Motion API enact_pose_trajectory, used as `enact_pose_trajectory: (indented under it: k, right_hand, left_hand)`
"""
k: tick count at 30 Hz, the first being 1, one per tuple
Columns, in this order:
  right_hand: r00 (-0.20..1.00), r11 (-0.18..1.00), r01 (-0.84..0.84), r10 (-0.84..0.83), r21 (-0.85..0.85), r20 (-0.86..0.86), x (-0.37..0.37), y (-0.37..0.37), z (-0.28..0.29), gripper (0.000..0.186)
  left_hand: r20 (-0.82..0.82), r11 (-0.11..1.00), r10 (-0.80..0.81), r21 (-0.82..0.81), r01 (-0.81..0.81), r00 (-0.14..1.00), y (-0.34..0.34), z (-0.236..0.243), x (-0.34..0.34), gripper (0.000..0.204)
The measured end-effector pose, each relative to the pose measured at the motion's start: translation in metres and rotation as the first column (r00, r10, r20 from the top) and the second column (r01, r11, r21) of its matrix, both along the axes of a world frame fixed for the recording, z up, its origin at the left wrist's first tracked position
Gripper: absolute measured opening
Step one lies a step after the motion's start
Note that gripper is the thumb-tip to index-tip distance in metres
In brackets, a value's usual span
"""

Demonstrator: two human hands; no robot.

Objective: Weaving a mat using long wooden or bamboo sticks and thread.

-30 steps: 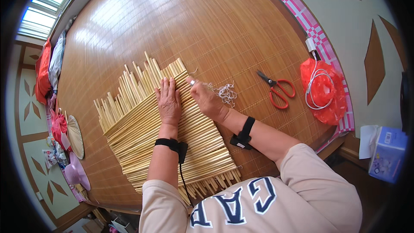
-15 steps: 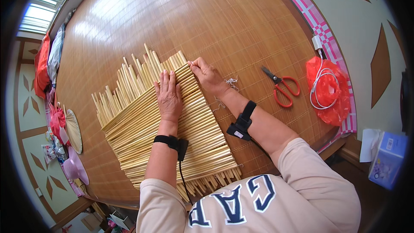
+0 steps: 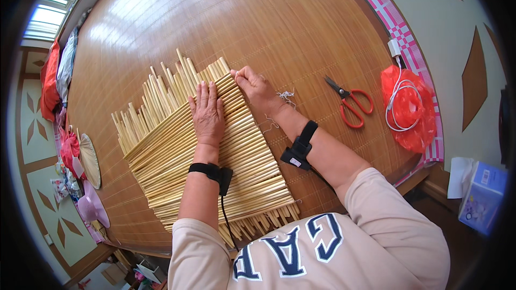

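1. While the shirt (image 3: 392, 215) fills the near side, the cross sticks (image 3: 250, 156) lie just beyond it, side by side on a brown mat (image 3: 301, 37); their long axis runs left to right, rising toward the right, more steeply at the far edge.
2. The left hand (image 3: 208, 118) lies palm down on them, right of their middle; its fingers are straight and close together, flat and pinching nothing, with the tips about at the far edge.
3. The right hand (image 3: 258, 90) is the nearer one to the right end of the farthest cross stick; its fingers curl, thumb and forefinger pressed together at that corner; whether stick or thread is between them, I cannot tell; from this grip the stick runs left and toward the person, past the left fingertips.
4. Loose white thread (image 3: 286, 95) lies on the mat, just right of the right hand.
5. Long sticks (image 3: 161, 94) jut unevenly past the far edge; they point away, leaning left, across the others.
6. Scissors (image 3: 344, 94) lie farther right, blades pointing away and leftward; a red bag (image 3: 424, 134) sits beyond them, a white cable (image 3: 394, 111) coiled on it.
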State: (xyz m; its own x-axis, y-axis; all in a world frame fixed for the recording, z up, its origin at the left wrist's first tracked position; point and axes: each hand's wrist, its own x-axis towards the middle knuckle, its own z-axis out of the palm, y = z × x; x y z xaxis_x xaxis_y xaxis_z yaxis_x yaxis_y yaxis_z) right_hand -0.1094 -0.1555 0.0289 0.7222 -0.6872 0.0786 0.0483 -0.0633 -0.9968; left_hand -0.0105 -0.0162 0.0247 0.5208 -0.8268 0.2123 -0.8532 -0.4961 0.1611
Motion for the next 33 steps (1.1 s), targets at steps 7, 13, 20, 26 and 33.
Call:
enact_pose_trajectory:
  k: [7, 13, 20, 26, 33]
  right_hand:
    - [0.962, 0.779, -0.056, -0.124, 0.624, 0.242, -0.022, 0.009, 0.012, 0.014]
    - [0.912, 0.689, -0.149, -0.182, 0.709, 0.369, -0.016, 0.038, -0.002, 0.014]
    - [0.928, 0.757, -0.113, -0.151, 0.644, 0.341, -0.017, 0.046, -0.015, 0.013]
    - [0.871, 0.613, -0.145, -0.293, 0.777, 0.394, -0.016, 0.033, 0.006, 0.010]
    - [0.879, 0.616, -0.191, -0.240, 0.764, 0.413, 0.001, 0.025, -0.009, 0.012]
  left_hand:
    - [0.009, 1.000, 0.002, 0.004, -0.002, 1.000, 0.002, 0.002, 0.002, 0.043]
    - [-0.006, 1.000, -0.009, 0.008, 0.009, 1.000, 0.001, 0.000, 0.001, 0.043]
    - [-0.038, 1.000, -0.015, 0.016, 0.016, 0.999, 0.002, -0.001, 0.002, 0.045]
    - [-0.046, 0.999, -0.010, 0.044, 0.012, 0.999, 0.006, -0.001, 0.005, 0.046]
    - [-0.033, 0.999, -0.012, 0.052, 0.014, 0.999, 0.001, -0.001, 0.001, 0.047]
